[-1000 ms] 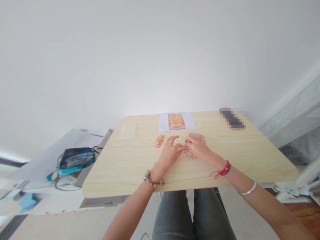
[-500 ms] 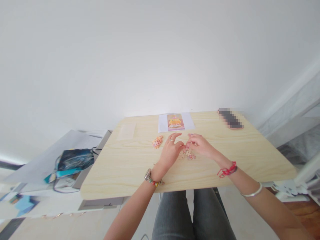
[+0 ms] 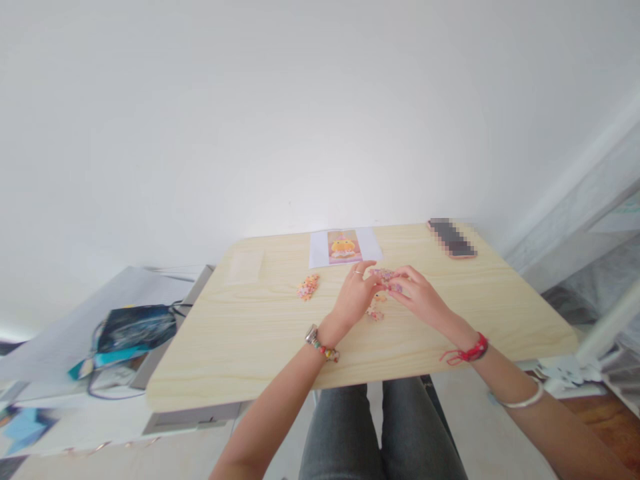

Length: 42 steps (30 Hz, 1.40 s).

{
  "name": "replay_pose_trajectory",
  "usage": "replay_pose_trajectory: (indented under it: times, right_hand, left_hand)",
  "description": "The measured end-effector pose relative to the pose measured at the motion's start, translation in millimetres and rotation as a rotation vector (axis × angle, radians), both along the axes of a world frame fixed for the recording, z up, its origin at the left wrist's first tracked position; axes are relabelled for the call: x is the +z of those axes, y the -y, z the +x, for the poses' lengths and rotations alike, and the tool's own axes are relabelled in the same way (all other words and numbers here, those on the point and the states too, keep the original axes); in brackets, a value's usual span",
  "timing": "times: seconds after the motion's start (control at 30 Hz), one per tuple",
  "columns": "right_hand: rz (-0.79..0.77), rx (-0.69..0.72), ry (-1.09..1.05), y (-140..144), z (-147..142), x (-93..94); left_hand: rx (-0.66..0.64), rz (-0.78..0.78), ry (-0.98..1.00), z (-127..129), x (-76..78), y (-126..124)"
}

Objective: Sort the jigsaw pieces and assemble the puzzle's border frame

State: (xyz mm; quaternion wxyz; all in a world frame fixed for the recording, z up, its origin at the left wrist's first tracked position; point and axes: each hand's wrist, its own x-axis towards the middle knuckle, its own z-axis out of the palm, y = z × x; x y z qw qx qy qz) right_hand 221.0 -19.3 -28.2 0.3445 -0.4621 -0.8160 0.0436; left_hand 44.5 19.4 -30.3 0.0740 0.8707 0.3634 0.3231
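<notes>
My left hand point(image 3: 354, 295), wearing a ring, is curled at small pink and purple jigsaw puzzle pieces point(image 3: 383, 274), its thumb and fingers closing on their left side. From the right, my right hand point(image 3: 420, 293) pinches at the same pieces with thumb and bent fingers. The two sets of fingertips almost meet and partly hide what is between them. Just below the hands lies a small loose heap of pale and pink puzzle pieces point(image 3: 375, 312). Left of my left hand is a separate pile of orange and pink puzzle pieces point(image 3: 307, 287).
A white sheet with a printed yellow-orange character picture point(image 3: 345, 247) lies at the back of the wooden table point(image 3: 225, 347). Near the back right corner is a phone point(image 3: 453, 238); a pale, translucent sheet point(image 3: 247, 267) lies at left. A dark bag point(image 3: 137, 328) sits beyond the left edge.
Both hands have closed in around pink and purple pieces, which now show between the fingertips. The heap below looks smaller. The view has shifted slightly, moving the table leftward.
</notes>
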Motion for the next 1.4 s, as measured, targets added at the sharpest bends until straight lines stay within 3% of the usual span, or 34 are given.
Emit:
replay_pose_trajectory:
  times: [0.23, 0.53, 0.67, 0.87, 1.0, 1.17, 1.4]
  right_hand:
    - [-0.094, -0.072, 0.084, -8.6, 25.1, -20.0]
    - [-0.120, -0.152, 0.054, -17.8, 36.8, -31.2]
    - [-0.118, -0.160, 0.054, -11.0, 28.9, -27.8]
    - [-0.144, 0.005, 0.104, 1.1, 1.2, -19.0]
    - [-0.186, 0.004, 0.213, -3.0, -11.8, -17.2]
    - [-0.181, -0.060, 0.292, -8.1, -15.9, -18.2]
    - [-0.125, -0.083, 0.326, -5.0, -18.0, -12.6]
  left_hand:
    - [0.014, -0.037, -0.223, 24.0, -7.9, -11.8]
    - [0.015, -0.068, -0.270, 32.5, -9.4, -11.5]
    - [0.029, -0.048, -0.240, 19.4, -6.3, -8.7]
    - [0.111, -0.044, -0.174, -33.0, -5.9, 2.2]
    - [0.153, -0.052, -0.158, -55.0, -5.8, 10.5]
    - [0.144, -0.080, -0.144, -55.0, -7.3, 14.0]
    - [0.069, -0.098, -0.104, -29.7, -13.2, 8.5]
